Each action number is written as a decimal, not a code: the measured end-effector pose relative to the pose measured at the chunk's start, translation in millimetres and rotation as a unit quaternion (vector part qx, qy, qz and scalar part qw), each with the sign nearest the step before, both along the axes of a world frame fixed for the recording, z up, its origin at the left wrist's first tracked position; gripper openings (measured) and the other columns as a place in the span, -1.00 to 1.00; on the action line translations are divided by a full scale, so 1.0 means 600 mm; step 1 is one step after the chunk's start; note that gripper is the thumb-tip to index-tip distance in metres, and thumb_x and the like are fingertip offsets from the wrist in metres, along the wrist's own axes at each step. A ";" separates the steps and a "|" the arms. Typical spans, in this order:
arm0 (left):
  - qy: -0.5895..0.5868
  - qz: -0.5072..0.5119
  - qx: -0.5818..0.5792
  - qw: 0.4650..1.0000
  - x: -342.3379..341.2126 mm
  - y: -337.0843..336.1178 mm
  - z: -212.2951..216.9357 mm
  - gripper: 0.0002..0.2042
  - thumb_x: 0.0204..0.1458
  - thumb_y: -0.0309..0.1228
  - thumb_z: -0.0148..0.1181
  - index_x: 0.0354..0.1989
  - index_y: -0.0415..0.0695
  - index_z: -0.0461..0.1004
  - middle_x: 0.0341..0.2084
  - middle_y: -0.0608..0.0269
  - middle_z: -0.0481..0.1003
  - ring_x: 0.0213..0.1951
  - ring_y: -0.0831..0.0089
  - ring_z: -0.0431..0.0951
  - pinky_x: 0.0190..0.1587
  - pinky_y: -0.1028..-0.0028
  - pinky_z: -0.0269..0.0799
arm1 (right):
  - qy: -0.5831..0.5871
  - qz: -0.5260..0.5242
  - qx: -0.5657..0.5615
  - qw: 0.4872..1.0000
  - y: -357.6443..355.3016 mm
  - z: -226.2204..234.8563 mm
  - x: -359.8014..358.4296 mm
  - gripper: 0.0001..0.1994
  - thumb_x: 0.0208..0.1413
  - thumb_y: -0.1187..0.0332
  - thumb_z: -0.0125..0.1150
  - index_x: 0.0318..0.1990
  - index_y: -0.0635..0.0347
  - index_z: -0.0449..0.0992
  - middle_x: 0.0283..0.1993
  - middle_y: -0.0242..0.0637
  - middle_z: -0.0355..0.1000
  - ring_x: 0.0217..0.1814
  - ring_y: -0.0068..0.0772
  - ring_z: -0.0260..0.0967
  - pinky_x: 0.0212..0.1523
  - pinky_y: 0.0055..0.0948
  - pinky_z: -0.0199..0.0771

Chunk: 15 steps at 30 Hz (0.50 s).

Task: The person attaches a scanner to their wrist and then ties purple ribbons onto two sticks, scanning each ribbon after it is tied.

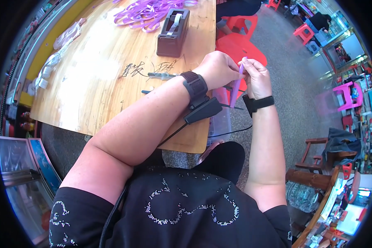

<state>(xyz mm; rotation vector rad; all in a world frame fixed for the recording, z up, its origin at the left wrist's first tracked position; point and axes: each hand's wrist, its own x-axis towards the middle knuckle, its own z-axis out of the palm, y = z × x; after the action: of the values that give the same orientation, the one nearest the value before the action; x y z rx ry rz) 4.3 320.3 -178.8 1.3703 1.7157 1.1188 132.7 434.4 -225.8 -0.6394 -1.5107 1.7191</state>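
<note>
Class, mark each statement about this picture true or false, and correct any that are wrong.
1. The left hand and right hand are both at a purple ribbon. True.
2. The tape dispenser stands on the floor. False: it stands on the wooden table.
3. A dark strap circles the right wrist. True.
4. The ribbon pile on the table is green. False: it is purple.
5. A red stool stands beyond the table's left edge. False: it is at the right edge.
</note>
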 end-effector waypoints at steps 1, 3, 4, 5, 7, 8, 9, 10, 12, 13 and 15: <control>0.000 0.000 0.000 1.000 0.000 0.001 -0.001 -0.79 -0.11 -0.39 0.22 -0.32 -0.22 0.58 -0.50 0.13 0.56 -0.43 0.48 0.54 -0.27 0.51 0.44 | 0.010 0.004 -0.012 1.000 -0.003 0.002 -0.004 -0.90 0.07 0.38 0.17 -0.41 0.17 0.53 -0.48 -0.43 0.45 -0.47 -0.66 0.34 -0.45 -0.67 0.31; -0.015 0.006 0.009 1.000 -0.002 0.003 -0.009 -0.79 -0.11 -0.39 0.22 -0.31 -0.25 0.58 -0.49 0.12 0.56 -0.43 0.50 0.53 -0.29 0.52 0.43 | 0.020 0.008 -0.024 0.999 -0.006 0.003 -0.008 -0.91 0.07 0.39 0.17 -0.41 0.18 0.53 -0.47 -0.42 0.45 -0.45 -0.64 0.36 -0.43 -0.65 0.33; -0.015 0.005 0.009 1.000 0.000 0.004 -0.011 -0.79 -0.11 -0.39 0.22 -0.31 -0.25 0.58 -0.49 0.12 0.56 -0.43 0.50 0.53 -0.29 0.52 0.43 | 0.012 0.018 -0.021 1.000 -0.006 0.004 -0.008 -0.90 0.08 0.39 0.16 -0.40 0.18 0.53 -0.47 -0.42 0.45 -0.46 -0.63 0.35 -0.44 -0.65 0.33; -0.040 0.018 0.008 0.999 0.001 0.006 -0.013 -0.79 -0.12 -0.40 0.22 -0.32 -0.26 0.57 -0.50 0.13 0.55 -0.43 0.50 0.53 -0.29 0.52 0.43 | 0.004 0.027 -0.018 0.999 -0.006 0.004 -0.008 -0.90 0.08 0.39 0.15 -0.40 0.19 0.53 -0.47 -0.42 0.45 -0.46 -0.62 0.35 -0.45 -0.64 0.32; -0.066 0.032 0.006 0.997 0.003 0.010 -0.014 -0.80 -0.12 -0.41 0.22 -0.34 -0.27 0.57 -0.50 0.14 0.55 -0.44 0.51 0.52 -0.30 0.52 0.43 | -0.001 0.034 -0.021 0.999 -0.002 0.001 -0.005 -0.90 0.09 0.37 0.15 -0.40 0.18 0.53 -0.48 -0.42 0.45 -0.47 -0.63 0.34 -0.45 -0.65 0.31; -0.043 0.043 -0.006 0.998 0.004 0.012 -0.012 -0.80 -0.13 -0.42 0.22 -0.36 -0.28 0.57 -0.50 0.15 0.54 -0.44 0.51 0.51 -0.30 0.53 0.43 | -0.006 0.041 -0.025 0.999 0.001 -0.001 -0.003 -0.89 0.09 0.36 0.16 -0.40 0.17 0.53 -0.49 -0.42 0.44 -0.49 -0.64 0.33 -0.46 -0.66 0.29; -0.021 0.054 -0.019 0.998 0.005 0.014 -0.011 -0.81 -0.14 -0.43 0.21 -0.38 -0.29 0.56 -0.51 0.16 0.53 -0.44 0.51 0.51 -0.31 0.53 0.42 | -0.006 0.041 -0.025 0.999 0.003 -0.003 0.002 -0.89 0.09 0.36 0.16 -0.40 0.17 0.53 -0.49 -0.42 0.44 -0.49 -0.64 0.33 -0.46 -0.66 0.29; -0.021 0.055 -0.019 0.998 0.000 0.015 -0.015 -0.81 -0.14 -0.43 0.21 -0.38 -0.29 0.56 -0.51 0.16 0.53 -0.44 0.51 0.51 -0.31 0.53 0.42 | -0.038 0.016 -0.028 0.999 0.001 0.000 0.003 -0.88 0.09 0.34 0.16 -0.41 0.17 0.53 -0.49 -0.43 0.44 -0.50 -0.65 0.32 -0.46 -0.66 0.28; -0.016 0.061 0.006 0.998 -0.008 0.016 -0.025 -0.84 -0.10 -0.34 0.20 -0.45 -0.18 0.59 -0.55 0.08 0.53 -0.45 0.36 0.57 -0.31 0.47 0.48 | -0.071 -0.008 -0.031 0.997 -0.006 0.006 0.012 -0.87 0.08 0.32 0.16 -0.41 0.16 0.53 -0.50 -0.43 0.43 -0.52 -0.66 0.30 -0.47 -0.67 0.27; -0.016 0.062 0.006 0.998 -0.007 0.016 -0.025 -0.84 -0.10 -0.34 0.20 -0.45 -0.18 0.59 -0.55 0.08 0.53 -0.45 0.36 0.57 -0.31 0.47 0.48 | -0.088 0.017 -0.046 0.995 -0.011 0.008 0.023 -0.86 0.08 0.30 0.16 -0.41 0.16 0.52 -0.50 -0.43 0.43 -0.51 -0.67 0.30 -0.46 -0.68 0.26; -0.037 0.074 0.034 0.996 -0.005 0.016 -0.026 -0.84 -0.09 -0.35 0.22 -0.48 -0.20 0.58 -0.59 0.12 0.53 -0.51 0.41 0.56 -0.37 0.48 0.48 | -0.107 0.076 -0.062 0.990 -0.011 0.001 0.045 -0.84 0.10 0.29 0.14 -0.37 0.19 0.53 -0.44 -0.40 0.46 -0.44 -0.64 0.34 -0.38 -0.63 0.30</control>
<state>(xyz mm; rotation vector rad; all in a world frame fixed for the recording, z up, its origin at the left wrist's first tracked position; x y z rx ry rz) 1.0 329.9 -194.5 1.2438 1.7624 1.3045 159.9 427.5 -225.0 -0.8127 -1.6439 1.9209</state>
